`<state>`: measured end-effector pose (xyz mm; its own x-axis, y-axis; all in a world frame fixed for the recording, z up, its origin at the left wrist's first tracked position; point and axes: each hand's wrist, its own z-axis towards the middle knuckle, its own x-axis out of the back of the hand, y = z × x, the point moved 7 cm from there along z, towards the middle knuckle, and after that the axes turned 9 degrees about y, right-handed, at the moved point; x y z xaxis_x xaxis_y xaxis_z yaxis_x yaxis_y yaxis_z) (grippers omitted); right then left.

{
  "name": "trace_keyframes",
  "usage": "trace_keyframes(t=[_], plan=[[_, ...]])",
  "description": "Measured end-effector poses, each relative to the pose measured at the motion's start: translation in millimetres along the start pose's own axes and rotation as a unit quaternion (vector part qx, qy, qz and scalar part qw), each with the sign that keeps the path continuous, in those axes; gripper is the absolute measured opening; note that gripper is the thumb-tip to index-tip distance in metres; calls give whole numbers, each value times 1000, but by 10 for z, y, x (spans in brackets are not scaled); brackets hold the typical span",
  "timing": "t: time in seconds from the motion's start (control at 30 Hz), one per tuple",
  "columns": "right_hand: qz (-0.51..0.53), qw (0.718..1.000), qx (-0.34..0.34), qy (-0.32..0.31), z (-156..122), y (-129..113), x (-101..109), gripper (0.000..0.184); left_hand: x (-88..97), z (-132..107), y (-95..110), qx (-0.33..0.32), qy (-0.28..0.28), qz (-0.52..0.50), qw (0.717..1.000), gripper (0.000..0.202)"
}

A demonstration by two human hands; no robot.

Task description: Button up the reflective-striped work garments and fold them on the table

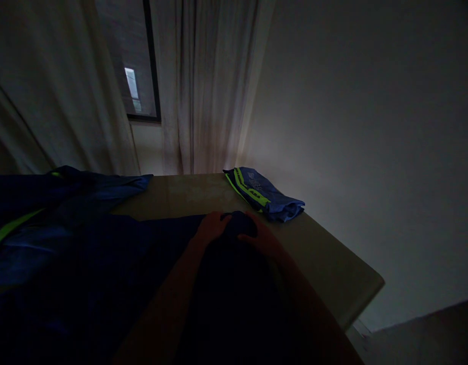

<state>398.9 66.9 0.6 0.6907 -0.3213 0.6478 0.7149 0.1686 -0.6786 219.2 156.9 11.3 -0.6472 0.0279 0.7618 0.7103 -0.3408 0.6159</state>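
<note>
A dark navy cloth, apparently a garment [143, 243], spreads over the near and left part of the table. Its far edge bunches up between my two hands. My left hand [212, 228] is closed on this edge, thumb pointing inward. Just to the right, my right hand [260, 234] curls round the same bunched cloth, its thumb also turned inward. Deep shadow hides the lower part of the cloth and most of my fingertips. Beyond my right hand lies a folded blue garment [277, 195] with a neon-green stripe and pale print.
More blue cloth with a green band [13, 228] is heaped at the left. The table [333, 268] has its right corner near a pale wall [371, 152]. Long curtains [215, 91] hang behind, beside a dark-framed window [131, 56]. The room is dim.
</note>
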Motion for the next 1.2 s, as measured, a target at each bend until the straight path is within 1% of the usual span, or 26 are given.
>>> trace_keyframes(t=[0.03,0.1,0.17,0.23,0.3,0.37,0.47,0.57,0.67,0.73,0.77,0.83,0.87,0.9,0.97,1.03,1.1,1.17,1.2], plan=[[10,1000,12,-20,-12,-8,5,110,13,17,-5,0,-6,-2,1000,37],[28,997,41,-56,-38,-31,26,125,113,72,-30,7,-4,2,1000,38],[32,995,64,-65,-52,-36,69,130,248,130,-90,20,4,17,1000,38],[34,996,56,-66,-52,10,94,123,352,163,-179,31,-1,38,999,38],[34,997,19,-71,-47,88,87,110,408,157,-276,36,-18,59,997,39],[13,998,-10,-68,-43,140,75,100,443,121,-364,39,-34,83,995,43],[-45,997,-7,-55,-37,113,61,89,478,50,-451,47,-47,130,989,35],[-61,996,13,-70,-46,33,21,81,446,10,-443,45,-54,164,984,32],[-42,995,37,-78,-62,-17,39,73,319,5,-349,18,-59,155,986,43],[-24,996,30,-84,-81,2,79,69,233,-2,-302,6,-59,149,987,41],[-16,996,18,-91,-95,19,95,70,204,-8,-293,4,-57,151,987,38],[-1,995,-2,-100,-123,20,113,82,178,-22,-289,3,-52,162,985,33],[3,995,-2,-96,-132,-11,114,88,176,-27,-286,1,-50,167,985,32],[3,996,8,-83,-134,-66,113,90,178,-31,-280,-3,-47,171,984,31],[-5,997,55,-46,-128,-231,87,82,180,-29,-263,-14,-39,173,984,35],[-30,994,106,-28,-122,-389,11,68,164,-21,-265,-18,-33,168,985,42],[-66,989,124,-46,-110,-449,-94,51,123,-16,-310,-4,-40,163,986,45],[-96,985,111,-87,-95,-411,-181,36,77,-14,-381,17,-53,163,985,44],[-104,985,101,-97,-84,-378,-194,32,61,-14,-416,25,-59,163,984,44]])
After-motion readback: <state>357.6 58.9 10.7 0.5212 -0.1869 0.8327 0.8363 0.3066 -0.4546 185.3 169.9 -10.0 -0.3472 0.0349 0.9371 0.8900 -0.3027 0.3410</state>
